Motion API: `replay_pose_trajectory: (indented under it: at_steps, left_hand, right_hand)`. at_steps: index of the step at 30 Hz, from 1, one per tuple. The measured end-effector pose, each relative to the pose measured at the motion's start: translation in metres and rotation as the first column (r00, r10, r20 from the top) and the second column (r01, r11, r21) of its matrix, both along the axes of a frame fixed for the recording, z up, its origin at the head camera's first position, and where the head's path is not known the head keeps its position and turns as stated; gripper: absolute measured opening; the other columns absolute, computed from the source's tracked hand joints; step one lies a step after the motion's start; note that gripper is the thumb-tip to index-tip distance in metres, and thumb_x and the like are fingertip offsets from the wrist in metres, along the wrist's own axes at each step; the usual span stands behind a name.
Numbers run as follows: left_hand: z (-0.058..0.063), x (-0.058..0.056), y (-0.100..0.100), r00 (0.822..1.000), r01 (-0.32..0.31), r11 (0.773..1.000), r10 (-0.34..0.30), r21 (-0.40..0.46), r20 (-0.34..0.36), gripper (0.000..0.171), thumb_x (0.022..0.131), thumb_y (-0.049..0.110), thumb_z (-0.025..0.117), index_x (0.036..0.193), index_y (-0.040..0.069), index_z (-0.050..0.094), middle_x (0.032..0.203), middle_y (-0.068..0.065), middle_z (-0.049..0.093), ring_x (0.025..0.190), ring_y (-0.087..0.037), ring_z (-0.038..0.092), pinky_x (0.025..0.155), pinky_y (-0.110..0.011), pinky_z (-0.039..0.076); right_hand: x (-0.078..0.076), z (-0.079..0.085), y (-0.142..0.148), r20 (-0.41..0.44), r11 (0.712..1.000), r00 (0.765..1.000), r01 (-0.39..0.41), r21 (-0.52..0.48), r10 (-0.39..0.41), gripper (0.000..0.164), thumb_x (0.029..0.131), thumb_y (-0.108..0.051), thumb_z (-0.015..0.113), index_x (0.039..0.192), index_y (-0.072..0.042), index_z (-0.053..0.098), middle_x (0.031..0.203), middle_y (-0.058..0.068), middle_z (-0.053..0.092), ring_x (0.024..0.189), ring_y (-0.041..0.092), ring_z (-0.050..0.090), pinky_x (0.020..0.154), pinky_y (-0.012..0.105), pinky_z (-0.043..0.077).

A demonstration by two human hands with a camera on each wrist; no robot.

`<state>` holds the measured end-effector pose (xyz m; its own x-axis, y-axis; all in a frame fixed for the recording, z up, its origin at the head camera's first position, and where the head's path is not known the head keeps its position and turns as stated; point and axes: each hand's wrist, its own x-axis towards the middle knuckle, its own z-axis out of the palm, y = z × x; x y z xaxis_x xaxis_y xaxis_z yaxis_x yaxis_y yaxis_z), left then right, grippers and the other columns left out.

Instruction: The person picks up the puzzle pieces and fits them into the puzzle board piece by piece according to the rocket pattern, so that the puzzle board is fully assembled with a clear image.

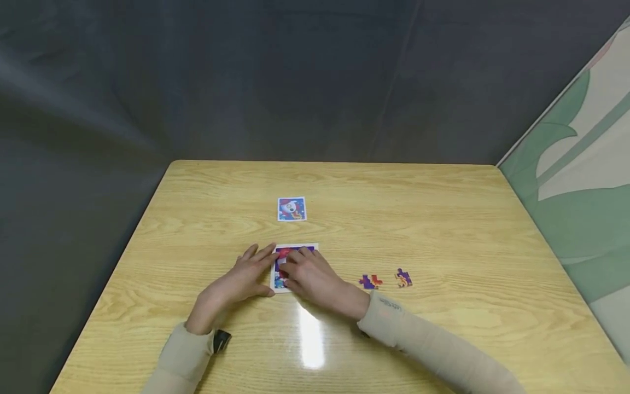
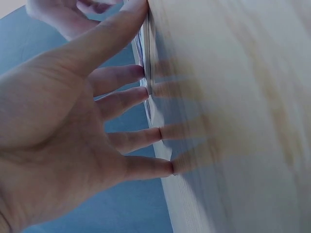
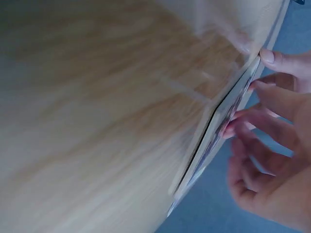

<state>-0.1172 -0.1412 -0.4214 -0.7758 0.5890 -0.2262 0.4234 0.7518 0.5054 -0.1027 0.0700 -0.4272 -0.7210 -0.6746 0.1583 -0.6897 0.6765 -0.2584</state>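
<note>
A square jigsaw puzzle board [image 1: 300, 245] with a white border and a purple, red and blue picture lies flat on the table. My left hand [image 1: 244, 276] rests at its left side, fingers spread and fairly straight; in the left wrist view the fingertips [image 2: 141, 73] and thumb meet the board's edge and the tabletop. Over the picture is my right hand [image 1: 312, 273], its bent fingers close on the surface and covering much of it. The right wrist view shows those curled fingers [image 3: 252, 141] beside the thin board; I cannot tell whether they pinch a piece.
Right of the board lie loose puzzle pieces: a purple one [image 1: 366, 282] and a red-orange one [image 1: 376, 280] side by side, and a purple-orange one [image 1: 403, 278] farther right. A small picture card [image 1: 292, 210] lies behind the board. Dark cloth [image 1: 315, 82] hangs beyond the wooden table [image 1: 443, 219].
</note>
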Motion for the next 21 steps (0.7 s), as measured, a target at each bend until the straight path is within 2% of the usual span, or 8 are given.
replay_pose_trajectory:
  at_steps: [4,8,12,16,21]
  left_hand:
    - [-0.001,0.000,0.001,1.000,-0.008,1.000,0.008,-0.007,0.004,0.082,0.079,0.025,0.078,0.146,0.002,0.038,0.158,-0.016,0.020,0.140,-0.053,0.011,0.102,-0.075,0.017]
    - [-0.001,0.000,0.002,1.000,-0.018,1.000,0.018,0.000,0.017,0.083,0.078,0.025,0.079,0.146,0.002,0.038,0.158,-0.015,0.019,0.140,-0.052,0.009,0.104,-0.074,0.015]
    - [-0.002,0.001,0.001,0.999,-0.023,1.000,0.023,-0.004,0.024,0.084,0.078,0.025,0.079,0.147,0.003,0.037,0.158,-0.015,0.018,0.140,-0.052,0.008,0.105,-0.074,0.014]
    - [-0.002,0.001,0.000,0.999,-0.025,1.000,0.025,-0.002,0.024,0.083,0.078,0.025,0.079,0.146,0.002,0.038,0.158,-0.015,0.019,0.140,-0.052,0.009,0.105,-0.074,0.014]
    - [-0.003,0.001,0.001,0.999,-0.029,1.000,0.028,0.004,0.029,0.083,0.078,0.025,0.079,0.146,0.003,0.038,0.158,-0.014,0.019,0.141,-0.051,0.009,0.106,-0.073,0.014]
  right_hand:
    - [0.000,0.008,0.020,0.017,0.992,0.999,0.036,-0.120,-0.034,0.029,0.090,-0.022,0.067,0.117,-0.010,0.069,0.112,0.002,0.062,0.100,0.018,0.053,0.082,0.033,0.048]
    - [-0.001,0.014,0.056,-0.034,0.973,0.995,0.084,-0.215,-0.093,0.031,0.086,-0.018,0.073,0.114,-0.006,0.069,0.111,0.006,0.064,0.100,0.020,0.057,0.085,0.035,0.051]
    - [0.002,0.013,0.098,-0.068,0.953,0.984,0.144,-0.267,-0.167,0.033,0.081,-0.012,0.077,0.112,-0.003,0.069,0.109,0.010,0.065,0.098,0.023,0.059,0.085,0.038,0.053]
    - [0.014,0.005,0.134,-0.023,0.945,0.978,0.192,-0.265,-0.205,0.034,0.079,-0.011,0.079,0.110,-0.001,0.070,0.107,0.011,0.066,0.095,0.025,0.060,0.086,0.044,0.053]
    - [0.032,-0.003,0.157,0.046,0.960,0.976,0.216,-0.177,-0.211,0.040,0.075,-0.018,0.082,0.111,-0.003,0.070,0.108,0.011,0.068,0.091,0.023,0.060,0.075,0.039,0.053]
